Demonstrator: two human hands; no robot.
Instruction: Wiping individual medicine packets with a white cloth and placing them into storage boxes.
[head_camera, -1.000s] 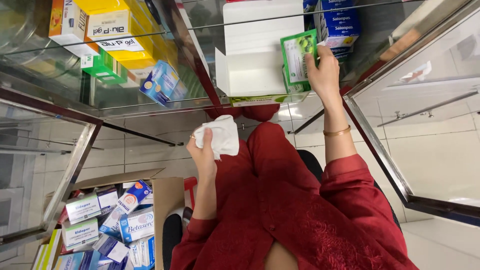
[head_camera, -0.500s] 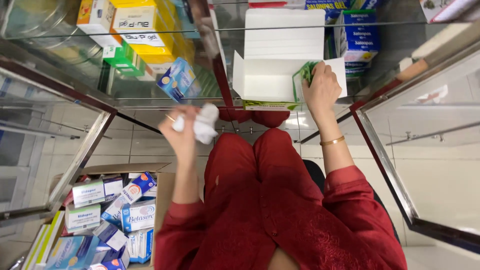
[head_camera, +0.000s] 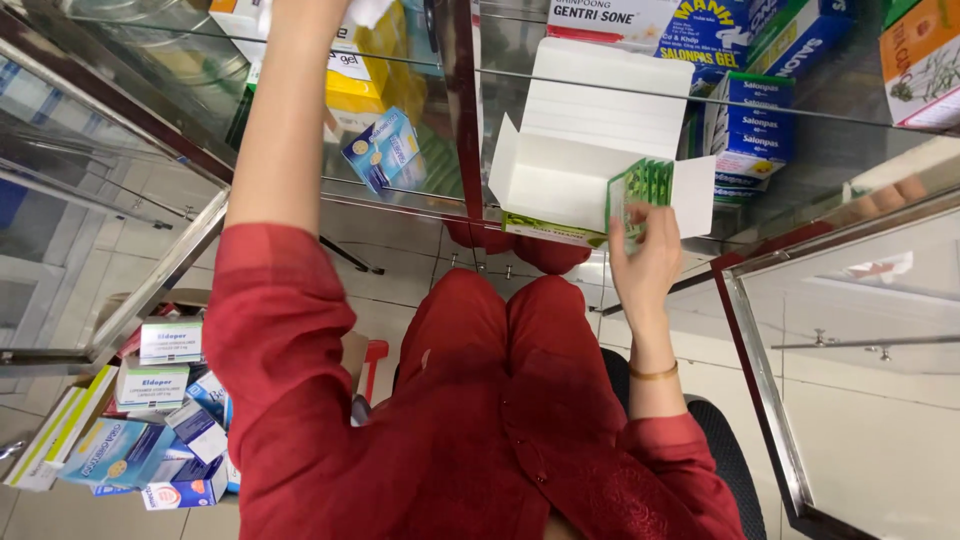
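Packs (head_camera: 640, 190) of green colour, thin and flat, stand together in the right hand (head_camera: 645, 265), which closes its fingers around their lower part and holds them at the right edge of an open white box (head_camera: 575, 170). The box lies on the glass shelf (head_camera: 800, 170) in the middle of the scene, with its lid folded to the far side and its flaps open. To do this well, I think the packs should stay upright and pressed together, so that they enter straight between the box walls and none catches on the right flap; the thumb should keep them level. The left arm (head_camera: 285, 130) in the red sleeve reaches far up to the left shelf, and the left hand is cut by the top edge of the picture. Something white (head_camera: 370, 10) shows beside it, but I cannot tell if the hand grips it or how the fingers stand. A small blue box (head_camera: 380, 150) is just right of this arm, tilted behind the glass. Counting: one open white box, about four green packs in the hand (the edges are too close to count surely), and one carton (head_camera: 150, 420) on the near left floor holding roughly eight small medicine boxes.
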